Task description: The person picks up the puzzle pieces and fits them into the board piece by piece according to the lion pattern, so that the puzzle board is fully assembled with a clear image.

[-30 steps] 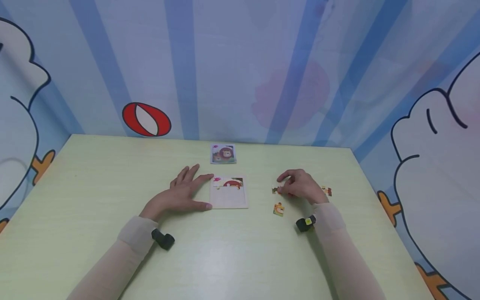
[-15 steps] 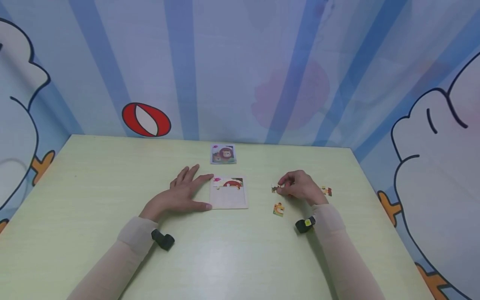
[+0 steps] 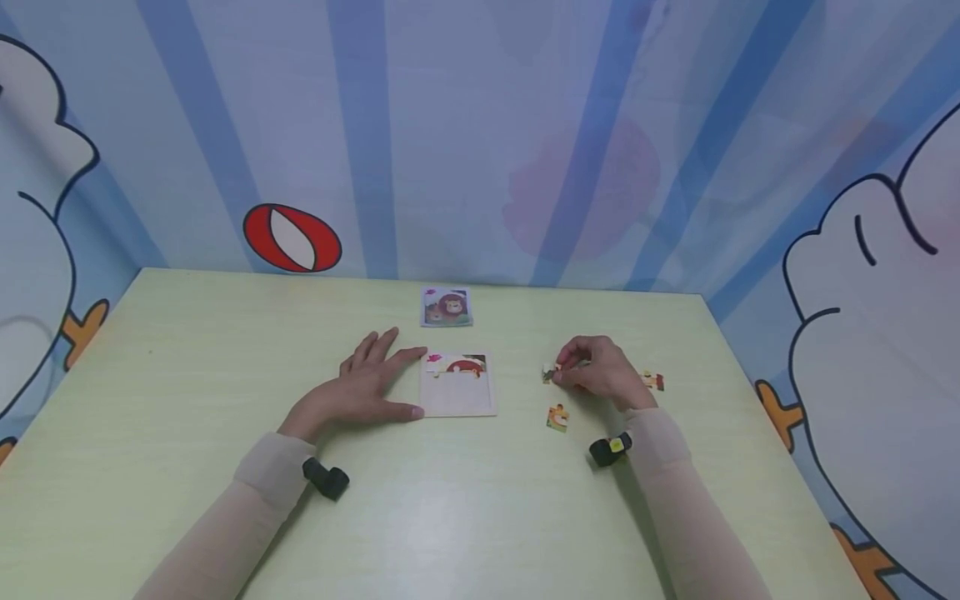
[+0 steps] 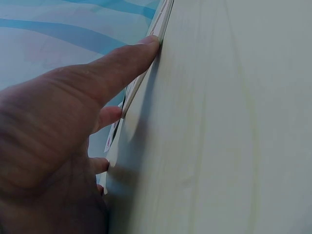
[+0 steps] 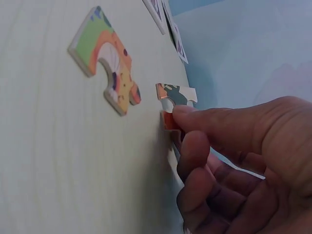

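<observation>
My left hand (image 3: pixel 360 390) lies spread at the left side of the puzzle tray (image 3: pixel 457 402), index fingertip and thumb touching its edge. In the left wrist view the thumb (image 4: pixel 124 61) reaches the tray's rim. Across the tray's top runs a strip of fitted picture with a pink flower and red-brown shapes; below it the tray bed is bare white. My right hand (image 3: pixel 600 371) pinches a puzzle piece (image 5: pixel 175 92), dark green, white and orange-red, between thumb and fingers. The thumb covers part of the piece. Nearer me lies an orange and green puzzle piece (image 3: pixel 557 417), face up.
A small picture card or board with a lion (image 3: pixel 447 307) lies beyond the tray, close to the table's back edge. Right of my right hand is a red and orange puzzle piece (image 3: pixel 654 382), partly hidden. A printed curtain (image 3: pixel 457 150) stands behind the table (image 3: pixel 420 508).
The piece in my right fingers has shifted and tilted slightly, showing more of its face, as the fingertips draw together on it. My left hand and the tray have stayed in place.
</observation>
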{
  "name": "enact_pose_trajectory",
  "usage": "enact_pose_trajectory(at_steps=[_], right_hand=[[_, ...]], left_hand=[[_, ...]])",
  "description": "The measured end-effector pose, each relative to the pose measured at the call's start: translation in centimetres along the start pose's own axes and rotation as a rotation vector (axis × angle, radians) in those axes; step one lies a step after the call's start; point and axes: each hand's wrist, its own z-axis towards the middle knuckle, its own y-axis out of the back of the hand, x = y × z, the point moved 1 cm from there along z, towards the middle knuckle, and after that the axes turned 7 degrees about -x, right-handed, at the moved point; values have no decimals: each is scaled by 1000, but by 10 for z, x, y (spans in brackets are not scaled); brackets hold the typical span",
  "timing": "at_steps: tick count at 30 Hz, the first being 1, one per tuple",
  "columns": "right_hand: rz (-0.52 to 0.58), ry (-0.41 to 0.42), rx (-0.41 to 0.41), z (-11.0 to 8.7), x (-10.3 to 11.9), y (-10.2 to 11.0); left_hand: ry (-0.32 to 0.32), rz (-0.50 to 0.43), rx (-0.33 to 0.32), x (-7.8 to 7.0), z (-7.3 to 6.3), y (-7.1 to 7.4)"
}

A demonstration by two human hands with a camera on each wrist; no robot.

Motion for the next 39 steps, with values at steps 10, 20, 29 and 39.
enact_pose_trajectory(at_steps=[10, 20, 29, 39], right_hand=[[97, 5, -9, 2, 5, -1], [156, 58, -35, 1, 18, -6], [202, 152, -2, 1, 36, -22], [288, 168, 36, 4, 56, -43]], left_hand=[[-3, 1, -1, 0, 0, 0], [-7, -14, -4, -2, -1, 1], [-19, -31, -7, 0, -1, -1], [-19, -9, -10, 0, -1, 1]])
